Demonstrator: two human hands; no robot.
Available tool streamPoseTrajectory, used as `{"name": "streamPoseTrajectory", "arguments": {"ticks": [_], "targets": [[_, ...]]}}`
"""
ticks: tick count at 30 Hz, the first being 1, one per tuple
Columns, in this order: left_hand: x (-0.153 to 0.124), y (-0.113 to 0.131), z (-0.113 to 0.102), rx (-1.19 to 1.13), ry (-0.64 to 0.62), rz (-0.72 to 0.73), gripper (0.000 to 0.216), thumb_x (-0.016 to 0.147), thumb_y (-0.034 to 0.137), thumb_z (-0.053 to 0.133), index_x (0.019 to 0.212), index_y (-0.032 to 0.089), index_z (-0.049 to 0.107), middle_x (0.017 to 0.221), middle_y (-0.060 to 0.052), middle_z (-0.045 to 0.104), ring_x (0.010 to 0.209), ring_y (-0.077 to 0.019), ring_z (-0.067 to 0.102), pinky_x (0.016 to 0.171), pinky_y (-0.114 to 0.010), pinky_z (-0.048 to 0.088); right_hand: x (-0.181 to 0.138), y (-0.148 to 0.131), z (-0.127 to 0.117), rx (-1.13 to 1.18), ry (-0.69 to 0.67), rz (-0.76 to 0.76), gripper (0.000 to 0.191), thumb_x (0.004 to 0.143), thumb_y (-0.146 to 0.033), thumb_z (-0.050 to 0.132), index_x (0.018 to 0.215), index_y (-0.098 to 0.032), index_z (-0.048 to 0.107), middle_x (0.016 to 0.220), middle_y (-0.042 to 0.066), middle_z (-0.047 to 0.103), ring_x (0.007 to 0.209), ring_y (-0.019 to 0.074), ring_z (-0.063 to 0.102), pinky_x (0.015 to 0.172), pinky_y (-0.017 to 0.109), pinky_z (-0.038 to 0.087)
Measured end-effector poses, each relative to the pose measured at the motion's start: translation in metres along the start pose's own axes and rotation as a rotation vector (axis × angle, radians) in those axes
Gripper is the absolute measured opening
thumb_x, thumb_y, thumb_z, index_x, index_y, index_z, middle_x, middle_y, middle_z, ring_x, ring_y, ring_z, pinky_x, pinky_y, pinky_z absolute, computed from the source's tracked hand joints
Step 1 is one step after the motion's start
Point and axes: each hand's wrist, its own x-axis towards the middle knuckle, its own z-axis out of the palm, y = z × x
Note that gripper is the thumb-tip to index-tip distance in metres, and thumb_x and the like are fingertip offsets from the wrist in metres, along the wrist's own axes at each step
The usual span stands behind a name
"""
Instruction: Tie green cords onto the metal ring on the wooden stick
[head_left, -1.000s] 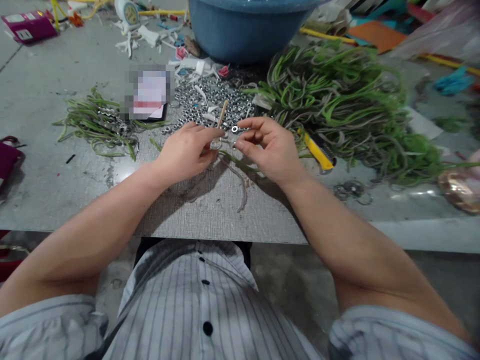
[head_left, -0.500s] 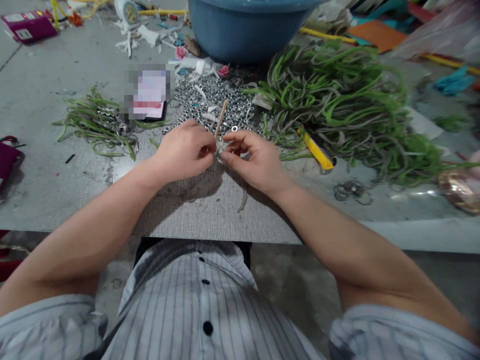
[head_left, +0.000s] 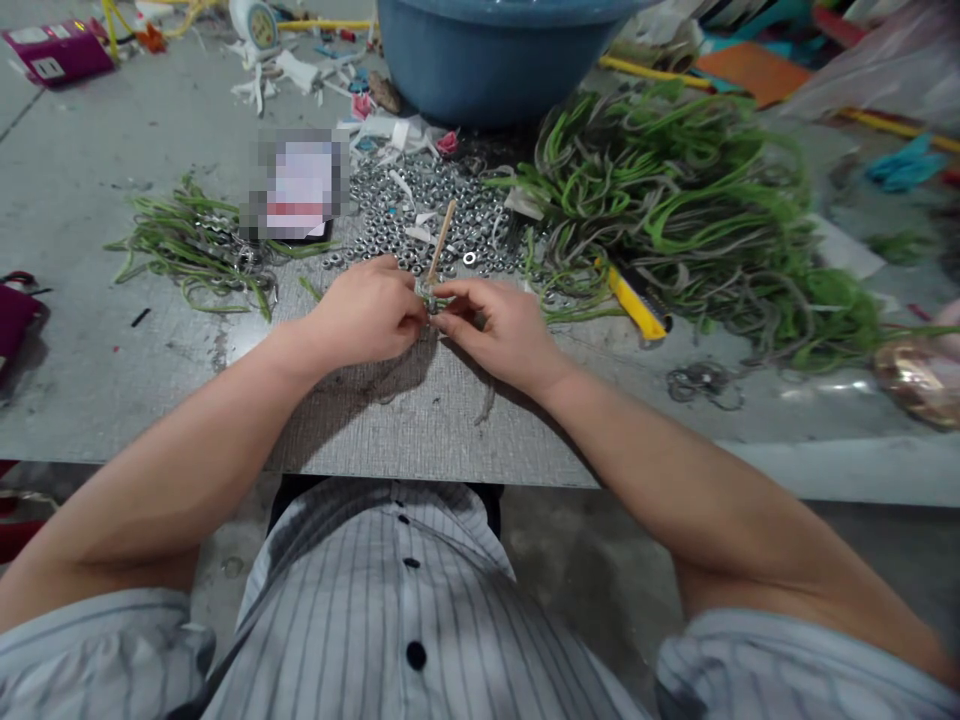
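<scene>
Left grip (head_left: 369, 312) and right grip (head_left: 501, 330) pinch small, knobbly piece (head_left: 430, 299) by slim wooden stick (head_left: 442, 240)

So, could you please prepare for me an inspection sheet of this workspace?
Surface: grey table, with dark specks on it.
Job's things: metal rings spread beyond the hands; large pile of green and grey cords at right, smaller bundle at left; wooden stick slanting up near the fingertips.
Clutter: yellow cutter by the large pile; white scraps farther back.
Grippers: left hand and right hand, fingertips close together; what each grips is unclear.
Cables: dark coil at right, material unclear.
Surroundings: blue tub behind the rings.
</scene>
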Motion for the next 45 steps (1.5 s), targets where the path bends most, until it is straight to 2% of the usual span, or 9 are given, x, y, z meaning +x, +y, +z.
{"name": "streamPoseTrajectory", "arguments": {"ticks": [4, 8, 11, 16, 27, 34, 37, 41, 45], "targets": [[0.001, 0.002, -0.001, 0.022, -0.020, -0.012, 0.036, 0.084, 0.016, 0.050, 0.098, 0.017, 0.083, 0.091, -0.010, 0.073, 0.096, -0.0276, 0.066, 0.092, -0.042, 0.052, 0.001, 0.002, -0.003, -0.092, 0.006, -0.034, 0.018, 0.094, -0.031, 0.059, 0.100, -0.024, 0.075, 0.089, 0.004, 0.078, 0.087, 0.0245, 0.071, 0.085, 0.040, 0.052], [-0.001, 0.001, -0.001, -0.016, 0.063, 0.001, 0.032, 0.083, 0.014, 0.049, 0.092, 0.018, 0.079, 0.088, -0.008, 0.074, 0.091, -0.0244, 0.066, 0.089, -0.039, 0.052, 0.002, 0.004, -0.004, -0.139, -0.015, -0.065, 0.017, 0.093, -0.030, 0.058, 0.092, -0.024, 0.074, 0.089, 0.004, 0.078, 0.088, 0.0250, 0.070, 0.086, 0.040, 0.049], [-0.002, 0.000, 0.000, -0.040, 0.096, -0.035, 0.032, 0.082, 0.012, 0.051, 0.099, 0.018, 0.077, 0.087, -0.006, 0.074, 0.092, -0.0244, 0.067, 0.085, -0.036, 0.052, 0.002, 0.005, -0.005, -0.161, -0.055, -0.065, 0.018, 0.093, -0.032, 0.059, 0.093, -0.023, 0.074, 0.089, 0.006, 0.077, 0.090, 0.0268, 0.069, 0.085, 0.042, 0.047], [0.000, 0.002, 0.002, -0.027, 0.061, -0.069, 0.033, 0.086, 0.016, 0.054, 0.112, 0.017, 0.074, 0.094, -0.007, 0.076, 0.096, -0.0263, 0.066, 0.086, -0.038, 0.051, 0.002, 0.004, -0.006, -0.208, -0.098, -0.053, 0.019, 0.092, -0.037, 0.062, 0.095, -0.023, 0.074, 0.087, 0.007, 0.074, 0.092, 0.0294, 0.067, 0.086, 0.044, 0.044], [0.003, 0.002, 0.007, -0.003, 0.037, -0.066, 0.027, 0.092, 0.017, 0.052, 0.104, 0.018, 0.076, 0.093, -0.008, 0.075, 0.096, -0.0253, 0.067, 0.090, -0.038, 0.051, 0.002, 0.000, -0.004, -0.214, -0.114, -0.071, 0.019, 0.089, -0.034, 0.064, 0.097, -0.021, 0.076, 0.087, 0.008, 0.074, 0.093, 0.0300, 0.067, 0.087, 0.044, 0.045], [0.005, 0.006, 0.007, -0.069, 0.055, -0.153, 0.026, 0.088, 0.013, 0.052, 0.095, 0.016, 0.077, 0.089, -0.009, 0.075, 0.098, -0.0260, 0.067, 0.089, -0.038, 0.053, 0.002, 0.001, -0.001, -0.249, -0.138, -0.072, 0.017, 0.093, -0.034, 0.063, 0.099, -0.023, 0.075, 0.088, 0.007, 0.075, 0.094, 0.0301, 0.066, 0.087, 0.045, 0.045], [0.003, 0.006, 0.002, -0.166, 0.128, -0.206, 0.023, 0.086, 0.013, 0.054, 0.092, 0.016, 0.076, 0.089, -0.008, 0.076, 0.095, -0.0239, 0.066, 0.087, -0.037, 0.053, 0.002, 0.000, -0.002, -0.256, -0.159, -0.053, 0.015, 0.094, -0.033, 0.063, 0.098, -0.024, 0.074, 0.088, 0.007, 0.075, 0.093, 0.0299, 0.066, 0.088, 0.045, 0.045], [0.001, 0.001, 0.000, -0.293, 0.312, -0.236, 0.017, 0.088, 0.018, 0.053, 0.087, 0.017, 0.070, 0.083, -0.003, 0.073, 0.078, -0.0164, 0.063, 0.074, -0.031, 0.051, 0.004, -0.001, -0.003, -0.260, -0.188, -0.024, 0.013, 0.094, -0.032, 0.065, 0.097, -0.024, 0.074, 0.087, 0.007, 0.074, 0.094, 0.0293, 0.066, 0.088, 0.044, 0.044], [0.001, -0.013, 0.006, -0.266, 0.457, -0.251, 0.021, 0.095, 0.024, 0.045, 0.096, 0.020, 0.066, 0.082, -0.002, 0.070, 0.074, -0.0142, 0.060, 0.068, -0.029, 0.047, 0.005, -0.001, -0.003, -0.228, -0.179, -0.019, 0.013, 0.094, -0.034, 0.066, 0.096, -0.025, 0.075, 0.086, 0.007, 0.074, 0.091, 0.0286, 0.065, 0.085, 0.044, 0.045]]}}
